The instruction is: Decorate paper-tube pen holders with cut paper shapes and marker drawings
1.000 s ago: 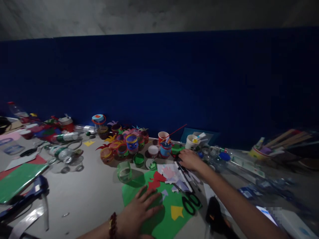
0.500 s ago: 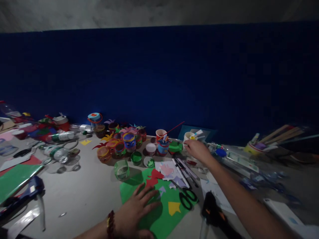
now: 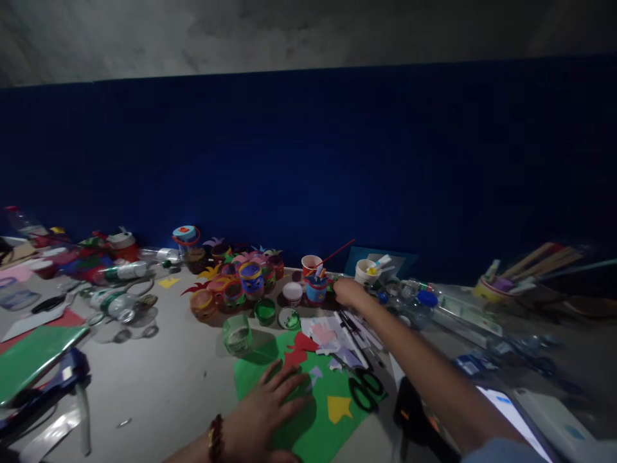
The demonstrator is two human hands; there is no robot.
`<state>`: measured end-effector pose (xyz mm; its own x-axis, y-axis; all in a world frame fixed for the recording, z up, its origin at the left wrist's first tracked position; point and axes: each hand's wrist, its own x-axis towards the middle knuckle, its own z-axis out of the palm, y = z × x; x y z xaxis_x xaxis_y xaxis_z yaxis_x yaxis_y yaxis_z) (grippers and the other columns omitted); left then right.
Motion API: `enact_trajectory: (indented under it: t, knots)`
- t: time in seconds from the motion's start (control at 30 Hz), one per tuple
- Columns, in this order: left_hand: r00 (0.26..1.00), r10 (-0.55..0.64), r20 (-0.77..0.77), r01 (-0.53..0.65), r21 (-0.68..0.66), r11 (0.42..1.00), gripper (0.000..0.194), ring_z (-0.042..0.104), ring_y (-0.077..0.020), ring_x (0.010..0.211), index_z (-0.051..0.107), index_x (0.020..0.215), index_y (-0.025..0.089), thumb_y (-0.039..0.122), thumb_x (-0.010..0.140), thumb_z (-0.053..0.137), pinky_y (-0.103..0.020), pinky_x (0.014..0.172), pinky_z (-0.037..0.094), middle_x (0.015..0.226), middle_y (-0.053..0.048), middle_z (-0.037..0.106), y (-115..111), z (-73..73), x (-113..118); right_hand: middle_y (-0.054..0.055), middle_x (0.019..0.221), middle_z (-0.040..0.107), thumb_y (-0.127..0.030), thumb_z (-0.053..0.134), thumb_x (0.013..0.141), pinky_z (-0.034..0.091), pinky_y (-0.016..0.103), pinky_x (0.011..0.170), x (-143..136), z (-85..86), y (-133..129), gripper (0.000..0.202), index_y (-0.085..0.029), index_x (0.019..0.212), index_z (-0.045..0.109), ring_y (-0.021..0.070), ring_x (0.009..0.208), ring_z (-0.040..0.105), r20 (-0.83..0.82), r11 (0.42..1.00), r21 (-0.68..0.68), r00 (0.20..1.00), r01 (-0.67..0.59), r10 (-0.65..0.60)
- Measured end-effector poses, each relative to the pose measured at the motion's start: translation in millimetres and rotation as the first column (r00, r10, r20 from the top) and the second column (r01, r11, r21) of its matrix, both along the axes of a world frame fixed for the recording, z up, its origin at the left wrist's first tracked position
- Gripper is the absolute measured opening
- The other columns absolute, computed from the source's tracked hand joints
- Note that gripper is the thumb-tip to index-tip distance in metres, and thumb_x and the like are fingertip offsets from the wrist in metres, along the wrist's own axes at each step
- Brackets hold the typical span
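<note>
My left hand lies flat with spread fingers on a green paper sheet. Scraps of red paper and a yellow paper piece are on the sheet, beside black-handled scissors. My right hand reaches to the back of the table, between a blue decorated cup and a white cup with sticks in it. Its fingers are curled down over the spot of a green item, mostly covered by the hand; what they hold is hidden.
Several painted cups with paper tops cluster at the back. A clear green cup piece stands before them. Glue guns lie at left and right. Plastic bottles, markers and a phone lie about.
My right hand has moved left from the white cup to where the green item stood. My left hand stays on the green sheet. The view has tilted slightly up.
</note>
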<state>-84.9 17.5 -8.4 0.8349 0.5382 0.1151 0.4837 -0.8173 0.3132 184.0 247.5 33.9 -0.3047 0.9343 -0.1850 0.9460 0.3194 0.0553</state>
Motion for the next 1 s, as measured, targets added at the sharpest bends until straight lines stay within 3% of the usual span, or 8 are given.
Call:
enact_trajectory:
  t: [0.4,1.0]
  knots:
    - [1.000,0.013,0.005,-0.012,-0.061,0.998,0.087,0.035,-0.0399,0.141,0.029,0.151,0.030,0.072,0.079,0.055,-0.066,0.115,0.019,0.156,-0.012,0.037,0,1.3,1,0.009,0.125,0.062,-0.032,0.060,0.095,0.056,0.044,0.087,-6,-17.5,24,0.031,-0.018,0.123,0.059,0.0230,0.104,0.064,-0.012,0.994,0.062,0.996,0.090,-0.090]
    - [0.999,0.013,0.035,-0.012,-0.041,0.999,0.085,0.035,-0.0390,0.141,0.029,0.150,0.030,0.070,0.080,0.055,-0.064,0.116,0.018,0.156,-0.012,0.038,-1,-0.8,1,0.009,0.124,0.062,-0.032,0.061,0.094,0.056,0.044,0.086,0,-22.3,43,0.033,-0.018,0.123,0.058,0.0233,0.103,0.064,-0.104,0.967,0.005,0.962,0.256,-0.254]
